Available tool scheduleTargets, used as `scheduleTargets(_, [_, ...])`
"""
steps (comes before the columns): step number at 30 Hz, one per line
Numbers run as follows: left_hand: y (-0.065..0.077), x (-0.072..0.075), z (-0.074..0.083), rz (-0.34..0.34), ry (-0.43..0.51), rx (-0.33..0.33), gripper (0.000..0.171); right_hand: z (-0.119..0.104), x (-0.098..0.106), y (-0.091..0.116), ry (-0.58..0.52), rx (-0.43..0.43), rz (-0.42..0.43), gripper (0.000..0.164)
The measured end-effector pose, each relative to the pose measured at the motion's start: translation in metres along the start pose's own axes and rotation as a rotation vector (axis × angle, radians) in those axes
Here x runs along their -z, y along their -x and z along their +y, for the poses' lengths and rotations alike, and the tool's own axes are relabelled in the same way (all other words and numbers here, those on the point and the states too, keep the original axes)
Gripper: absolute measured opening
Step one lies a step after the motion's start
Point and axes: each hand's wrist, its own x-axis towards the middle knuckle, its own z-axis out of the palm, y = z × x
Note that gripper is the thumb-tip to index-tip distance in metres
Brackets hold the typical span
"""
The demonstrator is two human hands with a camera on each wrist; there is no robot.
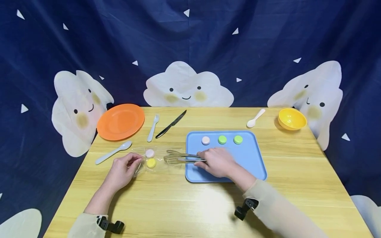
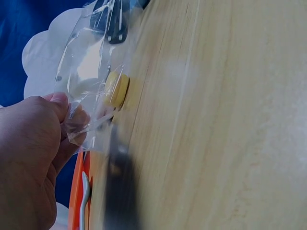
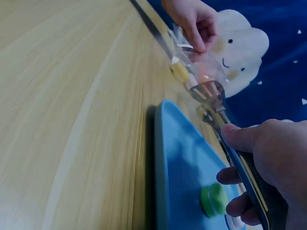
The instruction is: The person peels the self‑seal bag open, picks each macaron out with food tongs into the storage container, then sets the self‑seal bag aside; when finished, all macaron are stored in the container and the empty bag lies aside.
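My left hand (image 1: 125,170) pinches the edge of a clear plastic bag (image 2: 88,72) between thumb and fingers. Inside the bag lie a yellow macaron (image 1: 151,163) and a pale pink macaron (image 1: 150,153). Metal tongs (image 1: 184,158) are gripped by my right hand (image 1: 215,162), above the left part of the blue tray (image 1: 238,168). Their slotted ends reach left to the bag's side, slightly apart, and I see nothing between them. Along the tray's far side sit a pale pink macaron (image 1: 205,140) and two green macarons (image 1: 222,139).
Behind the bag are an orange plate (image 1: 121,122), a blue-grey spoon (image 1: 113,152), a fork (image 1: 153,128) and a black knife (image 1: 171,124). A pinkish spoon (image 1: 255,118) and a yellow bowl (image 1: 292,119) stand at the back right. A dark blue curtain (image 1: 253,39) hangs beyond the table.
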Motion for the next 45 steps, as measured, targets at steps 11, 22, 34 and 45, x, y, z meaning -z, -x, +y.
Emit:
scheduleTargets(11, [0.001, -0.002, 0.0, 0.03, -0.007, -0.01, 0.008, -0.005, -0.007, -0.015, -0.033, 0.038, -0.009, 0.029])
scheduleTargets(22, [0.001, -0.001, -0.004, 0.049, -0.005, -0.036, 0.01, 0.02, 0.009, 0.011, -0.03, 0.014, 0.048, 0.031])
scheduleTargets(34, [0.003, -0.002, -0.006, 0.053, 0.014, -0.03, 0.011, 0.009, 0.005, -0.008, -0.012, 0.011, -0.005, 0.025])
scheduleTargets(45, [0.0, -0.003, -0.003, 0.048, 0.012, -0.033, 0.009, -0.006, -0.008, -0.033, -0.048, 0.067, -0.005, 0.031])
